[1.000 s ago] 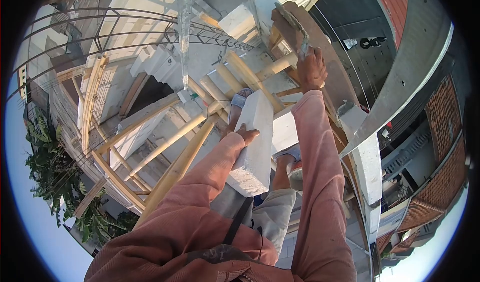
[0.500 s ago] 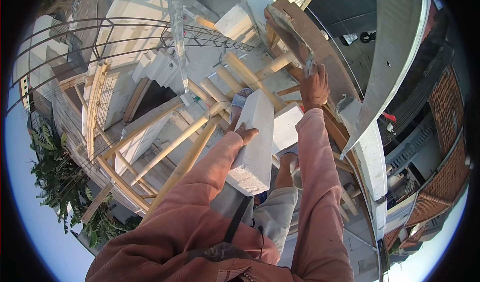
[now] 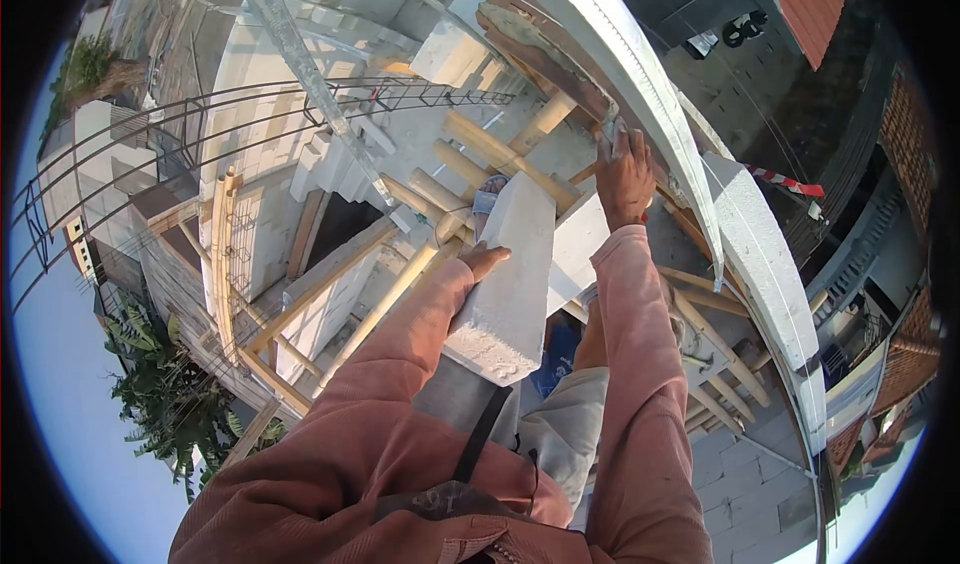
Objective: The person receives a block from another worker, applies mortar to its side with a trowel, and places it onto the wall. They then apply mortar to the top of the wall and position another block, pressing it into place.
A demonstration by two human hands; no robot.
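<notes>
My left hand (image 3: 483,262) grips a long white concrete block (image 3: 511,274) from its left side, thumb over the top face. The block lies lengthwise in front of my body, its rough end toward me. A second white block (image 3: 580,249) sits against its right side, partly under my right forearm. My right hand (image 3: 627,176), its back toward me, has its fingers curled down at the near end of a brown board (image 3: 530,34) smeared with grey mortar. I cannot tell what these fingers hold.
Bamboo poles (image 3: 490,144) cross beneath me, with my sandalled foot (image 3: 488,194) among them. A pale metal strip (image 3: 650,84) arches past my right hand, beside a white block wall (image 3: 765,254). Steel rebar framing (image 3: 250,94) spans the left. The ground lies well below.
My view has swung, so the pale metal strip now sits further left, close to my right hand. My left hand stays on the block; my right hand stays near the board's end.
</notes>
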